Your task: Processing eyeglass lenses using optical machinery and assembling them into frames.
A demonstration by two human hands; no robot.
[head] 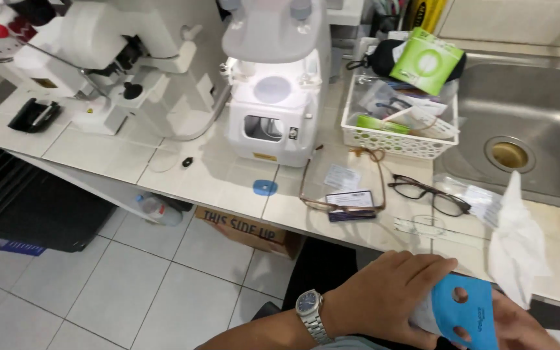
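My left hand [387, 295], with a wristwatch [310, 312] on its wrist, grips a blue card with round holes [465, 310] and something white behind it, low at the bottom right. My right hand [516, 327] holds the same card from below, mostly hidden by it. On the tiled counter just above lie brown-framed glasses [341, 185] over a small dark card [351, 204] and black-framed glasses [429, 194].
A white machine [273, 104] and a larger white device [124, 58] stand at the back. A white basket [400, 139] holds packets and a green box. Steel sink [526, 123] at right, white cloth [516, 240] by it. Cardboard box [244, 230] under the counter.
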